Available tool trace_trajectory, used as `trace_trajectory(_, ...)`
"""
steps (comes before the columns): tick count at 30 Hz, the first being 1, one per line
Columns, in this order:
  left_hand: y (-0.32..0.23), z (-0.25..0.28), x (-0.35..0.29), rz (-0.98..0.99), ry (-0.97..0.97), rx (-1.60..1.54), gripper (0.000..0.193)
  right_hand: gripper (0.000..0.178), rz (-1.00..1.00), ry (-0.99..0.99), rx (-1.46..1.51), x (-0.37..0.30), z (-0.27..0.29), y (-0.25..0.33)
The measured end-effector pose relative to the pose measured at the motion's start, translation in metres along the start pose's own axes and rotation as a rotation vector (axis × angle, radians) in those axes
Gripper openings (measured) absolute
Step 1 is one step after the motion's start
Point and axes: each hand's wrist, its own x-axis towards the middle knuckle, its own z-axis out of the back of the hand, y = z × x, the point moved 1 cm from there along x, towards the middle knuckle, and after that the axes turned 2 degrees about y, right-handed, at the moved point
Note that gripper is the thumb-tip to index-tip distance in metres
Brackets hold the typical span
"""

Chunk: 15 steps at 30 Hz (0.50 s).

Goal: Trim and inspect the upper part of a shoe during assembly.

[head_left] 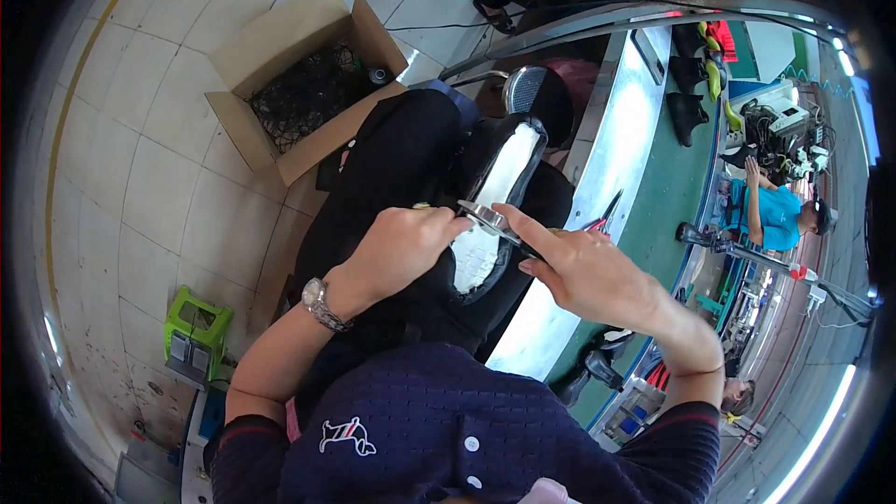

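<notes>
A black shoe upper (483, 177) lies sole side up across my lap, its long white bottom showing inside a dark folded rim. My right hand (583, 271) is closed round the dark handles of metal pincers (483, 215), whose head sits over the middle of the white bottom. Pressed together at the shoe's left edge are the fingers of my left hand (406, 247), close to the pincer head. They seem to grip the rim there, though the fingertips partly hide it. A metal watch (320, 303) is on my left wrist.
Left of my legs stands an open cardboard box (327, 135) with dark tangled scraps. A green stool (198, 327) is at lower left. To the right run a pale metal ledge (597, 191) and a green belt (653, 201) carrying black shoes (687, 114). A co-worker in turquoise (775, 215) sits beyond.
</notes>
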Motion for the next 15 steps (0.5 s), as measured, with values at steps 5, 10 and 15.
trace_trajectory(5, -0.019, -0.002, 0.001, 0.027, 0.124, 0.339, 0.024, 0.065, -0.079, 0.079, 0.024, 0.006, -0.001, -0.004)
trace_trajectory(10, -0.003, -0.012, -0.003, 0.420, 0.192, -0.659, 0.045, 0.069, 0.038, -0.087, 0.212, 0.002, -0.033, -0.029)
trace_trajectory(15, 0.011, -0.047, 0.018, 0.653, 0.128, -1.796, 0.081, 0.068, 0.114, -0.201, 0.199, -0.001, -0.050, -0.042)
